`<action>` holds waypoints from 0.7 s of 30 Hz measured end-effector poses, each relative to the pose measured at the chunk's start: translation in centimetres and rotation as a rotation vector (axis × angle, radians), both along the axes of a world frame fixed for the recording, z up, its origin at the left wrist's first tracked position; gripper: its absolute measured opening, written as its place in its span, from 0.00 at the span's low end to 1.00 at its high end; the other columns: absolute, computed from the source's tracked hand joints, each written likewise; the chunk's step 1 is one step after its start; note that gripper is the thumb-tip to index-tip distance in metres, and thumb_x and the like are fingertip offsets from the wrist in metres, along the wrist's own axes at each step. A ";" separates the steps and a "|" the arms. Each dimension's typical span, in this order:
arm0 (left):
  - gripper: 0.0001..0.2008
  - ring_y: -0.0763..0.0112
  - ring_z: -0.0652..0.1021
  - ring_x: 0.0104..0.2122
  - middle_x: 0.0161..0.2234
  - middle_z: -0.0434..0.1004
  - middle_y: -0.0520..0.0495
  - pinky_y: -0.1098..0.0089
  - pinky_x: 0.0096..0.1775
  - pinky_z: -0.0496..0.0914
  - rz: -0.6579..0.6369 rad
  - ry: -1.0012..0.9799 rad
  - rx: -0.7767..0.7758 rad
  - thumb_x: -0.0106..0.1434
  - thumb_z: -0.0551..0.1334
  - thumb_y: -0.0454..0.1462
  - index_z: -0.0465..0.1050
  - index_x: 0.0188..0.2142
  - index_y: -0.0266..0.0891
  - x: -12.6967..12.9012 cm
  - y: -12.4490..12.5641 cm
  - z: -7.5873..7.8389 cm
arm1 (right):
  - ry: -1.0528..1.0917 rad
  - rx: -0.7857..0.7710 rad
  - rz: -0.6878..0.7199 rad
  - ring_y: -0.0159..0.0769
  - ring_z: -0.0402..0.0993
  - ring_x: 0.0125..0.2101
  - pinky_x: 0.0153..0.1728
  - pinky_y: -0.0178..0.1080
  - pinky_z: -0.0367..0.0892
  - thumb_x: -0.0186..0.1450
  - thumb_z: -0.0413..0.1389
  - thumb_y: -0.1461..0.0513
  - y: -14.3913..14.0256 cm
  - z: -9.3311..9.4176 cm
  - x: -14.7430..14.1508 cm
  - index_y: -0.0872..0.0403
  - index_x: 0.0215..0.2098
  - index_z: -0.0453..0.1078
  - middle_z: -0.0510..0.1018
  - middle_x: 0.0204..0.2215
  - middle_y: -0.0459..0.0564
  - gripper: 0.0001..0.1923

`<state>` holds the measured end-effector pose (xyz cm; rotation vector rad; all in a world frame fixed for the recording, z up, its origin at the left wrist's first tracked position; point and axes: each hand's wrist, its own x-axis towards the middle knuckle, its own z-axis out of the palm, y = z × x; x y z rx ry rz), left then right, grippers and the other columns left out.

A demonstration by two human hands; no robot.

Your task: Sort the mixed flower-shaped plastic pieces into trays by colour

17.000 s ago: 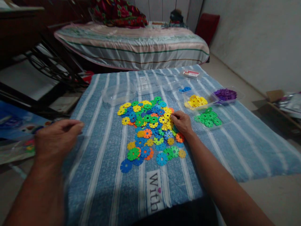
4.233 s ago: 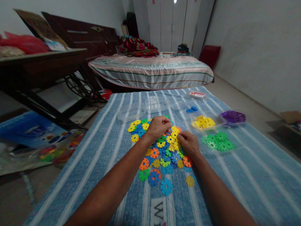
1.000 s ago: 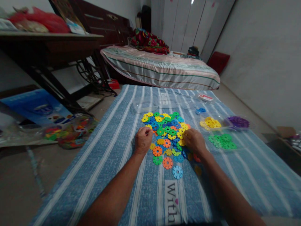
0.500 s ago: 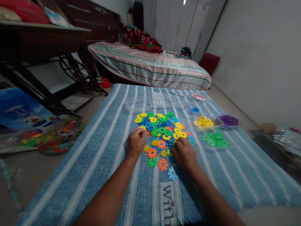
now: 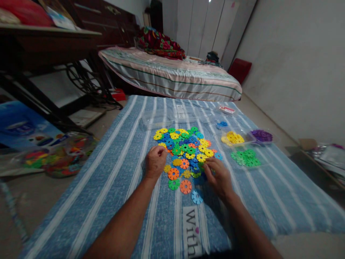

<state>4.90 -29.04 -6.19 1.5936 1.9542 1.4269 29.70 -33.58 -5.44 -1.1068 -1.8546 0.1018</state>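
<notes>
On the blue striped cloth (image 5: 113, 187), both hands sit at the near edge of the mixed pile of plastic discs (image 5: 185, 147). Left hand (image 5: 155, 162) is curled into a loose fist at the pile's left side, fingers (image 5: 161, 151) pressed together; I can't tell whether a disc is held inside, view too dark and small. Right hand (image 5: 219, 176) lies palm down at the pile's near right corner, fingers slightly spread, tips touching discs near a yellow one (image 5: 201, 157); I see no clear pinch on any piece. Loose discs just between and in front of the hands: orange disc (image 5: 173, 173), green disc (image 5: 174, 184), second orange disc (image 5: 185, 186), light blue disc (image 5: 197, 196) closest to me. Sorted groups are on the right, well apart from the left hand and near the right: yellow tray (image 5: 232, 137), purple tray (image 5: 261, 136), green group (image 5: 245, 157), small blue group (image 5: 222, 124) further back. Empty-looking clear tray (image 5: 156, 118) sits beyond the pile. White label reading "With" (image 5: 192, 230) is printed on the cloth near my edge. Behind the cloth, a bed with striped cover (image 5: 172, 77); at left, a dark desk (image 5: 40, 43) and a bag of mixed discs on the floor (image 5: 61, 156).
</notes>
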 end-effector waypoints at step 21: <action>0.09 0.69 0.76 0.33 0.29 0.76 0.50 0.71 0.39 0.70 0.007 0.051 -0.017 0.58 0.56 0.39 0.72 0.25 0.41 0.3 -0.3 0.4 | -0.270 0.004 0.230 0.45 0.68 0.51 0.50 0.46 0.68 0.67 0.53 0.61 -3.7 0.3 -5.3 0.54 0.39 0.73 0.75 0.46 0.56 0.07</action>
